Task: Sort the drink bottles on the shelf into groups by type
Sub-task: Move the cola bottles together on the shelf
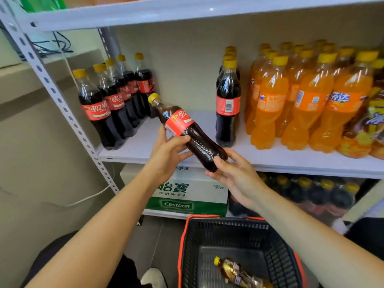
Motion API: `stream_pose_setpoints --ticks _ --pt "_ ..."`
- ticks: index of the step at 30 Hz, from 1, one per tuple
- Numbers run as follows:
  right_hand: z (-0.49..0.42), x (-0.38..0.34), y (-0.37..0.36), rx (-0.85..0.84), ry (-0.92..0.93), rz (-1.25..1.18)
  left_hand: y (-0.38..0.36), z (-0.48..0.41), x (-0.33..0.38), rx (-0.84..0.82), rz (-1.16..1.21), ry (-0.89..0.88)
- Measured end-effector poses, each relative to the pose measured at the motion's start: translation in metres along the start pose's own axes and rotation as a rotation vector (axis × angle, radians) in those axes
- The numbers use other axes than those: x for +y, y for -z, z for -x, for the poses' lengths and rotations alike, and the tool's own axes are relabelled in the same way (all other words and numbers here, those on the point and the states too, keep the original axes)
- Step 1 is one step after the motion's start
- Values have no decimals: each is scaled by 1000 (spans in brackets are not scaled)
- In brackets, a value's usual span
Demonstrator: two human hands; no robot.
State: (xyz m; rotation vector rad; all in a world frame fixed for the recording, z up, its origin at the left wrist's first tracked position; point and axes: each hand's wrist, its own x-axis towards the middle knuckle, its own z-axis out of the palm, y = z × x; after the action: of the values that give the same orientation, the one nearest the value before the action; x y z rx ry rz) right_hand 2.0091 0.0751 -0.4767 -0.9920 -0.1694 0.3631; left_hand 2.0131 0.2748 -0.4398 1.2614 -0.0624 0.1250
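A cola bottle [187, 129] with a yellow cap and red label lies tilted in the air before the white shelf [291, 159], cap up to the left. My left hand [168, 150] grips it at the label. My right hand [232, 173] holds its base with curled fingers. Several cola bottles [112, 102] stand in a row at the shelf's left end. More cola bottles [227, 98] stand in a line at the middle. Several orange soda bottles [301, 96] fill the right side.
A black basket with a red rim [184, 246] sits on the floor below my right arm, with one tea bottle [239, 273] lying in it. A green and white water carton [187, 196] and shrink-wrapped dark bottles [311, 194] sit under the shelf. Yellow-labelled bottles [372, 125] stand far right.
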Motion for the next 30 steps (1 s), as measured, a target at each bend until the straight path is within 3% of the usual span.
stream_pose_setpoints --ticks 4,9,23,30 --pt "1 -1 0 -21 -14 -17 -3 3 -6 -26 1 -42" --pt "11 -4 5 -62 -143 -144 -2 7 -10 60 59 -22" --pt "22 -2 -4 21 42 69 -17 15 -24 135 120 132" --pt "23 -4 3 12 60 108 -16 19 -19 149 69 92"
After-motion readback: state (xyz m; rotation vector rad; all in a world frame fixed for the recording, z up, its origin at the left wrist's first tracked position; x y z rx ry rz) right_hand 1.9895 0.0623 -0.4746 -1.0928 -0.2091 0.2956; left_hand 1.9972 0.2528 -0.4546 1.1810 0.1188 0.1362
